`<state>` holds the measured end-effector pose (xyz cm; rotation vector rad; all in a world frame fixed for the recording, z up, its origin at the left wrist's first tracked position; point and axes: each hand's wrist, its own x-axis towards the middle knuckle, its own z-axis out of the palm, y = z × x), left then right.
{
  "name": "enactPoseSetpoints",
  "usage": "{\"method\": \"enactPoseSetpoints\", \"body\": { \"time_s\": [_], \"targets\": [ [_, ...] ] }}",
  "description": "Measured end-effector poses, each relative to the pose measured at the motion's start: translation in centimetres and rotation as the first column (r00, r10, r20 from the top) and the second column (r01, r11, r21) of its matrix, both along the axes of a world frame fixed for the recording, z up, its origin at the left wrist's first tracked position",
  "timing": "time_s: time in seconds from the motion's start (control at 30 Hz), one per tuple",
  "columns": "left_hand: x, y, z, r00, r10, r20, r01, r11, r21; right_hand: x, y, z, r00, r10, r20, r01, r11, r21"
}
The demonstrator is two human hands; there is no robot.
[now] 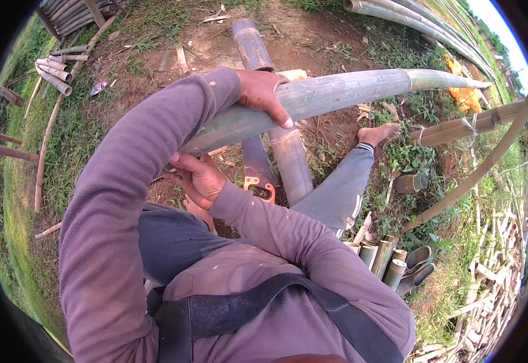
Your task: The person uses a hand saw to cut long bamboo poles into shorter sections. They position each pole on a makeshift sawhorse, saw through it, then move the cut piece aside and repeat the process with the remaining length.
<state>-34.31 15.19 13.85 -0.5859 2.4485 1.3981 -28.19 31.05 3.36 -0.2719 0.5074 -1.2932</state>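
A long green-grey bamboo pole (348, 95) lies across in front of me, running from near my middle to the far right. My left hand (261, 95) is wrapped over it, thumb on the near side. Farther down, my right hand (198, 178) grips the pole near its close end, partly hidden by my left sleeve. Beneath the pole rests a thick, shorter bamboo piece (291, 160), pointing away from me. Beside that piece lies a handsaw (256, 156) with an orange and cream handle, its blade partly covered by the pole.
Cut bamboo lengths (382, 260) stand by dark boots (420, 263) at the lower right. A bamboo rail (475, 126) and a curved strip (478, 175) are on the right. Long poles (415, 24) lie far right; short cut pieces (55, 74) sit at left.
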Motion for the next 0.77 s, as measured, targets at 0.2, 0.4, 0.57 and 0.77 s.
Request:
{"method": "enactPoseSetpoints", "body": {
  "time_s": [0.2, 0.4, 0.57, 0.77],
  "targets": [
    [15.2, 2.0, 3.4, 0.978, 0.179, 0.107, -0.095, 0.838, -0.538, -6.9, 1.6, -7.3, 0.673, 0.314, -0.67, -0.451, 0.892, -0.035],
    [33.4, 2.8, 3.4, 0.869, 0.466, -0.169, -0.293, 0.209, -0.933, -33.1, 1.6, -6.6, 0.695, -0.602, -0.392, 0.666, 0.745, 0.038],
    [51.8, 3.0, 3.4, 0.645, 0.747, -0.158, -0.182, -0.051, -0.982, -41.5, -4.8, 0.7, 0.652, -0.751, -0.108, 0.757, 0.653, 0.023],
    [64.1, 3.4, -1.9, 0.294, 0.791, -0.537, -0.042, -0.551, -0.834, -38.3, -13.2, 3.3, 0.571, -0.798, -0.195, 0.776, 0.602, -0.19]
  ]
}}
